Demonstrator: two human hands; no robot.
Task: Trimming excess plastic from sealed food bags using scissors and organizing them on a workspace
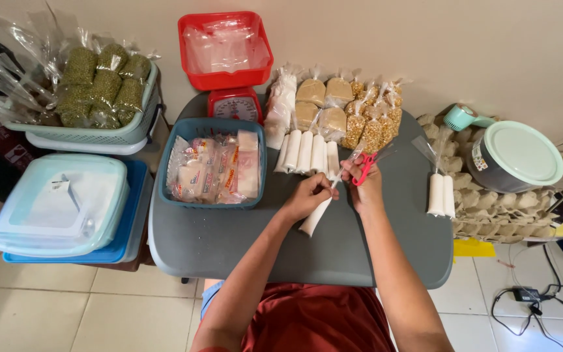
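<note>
While left hand (307, 195) grips white tube packet (315, 217), right hand (365, 186), red scissors (363, 160)

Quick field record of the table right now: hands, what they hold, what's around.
left hand: grips a white tube pack by its neck
right hand: holds red scissors at the pack's plastic tail
table: grey
row: white packs lying side by side
pair: two white packs, right of hands
basket: blue, holds wrapped packets
scale: red, behind basket
</note>
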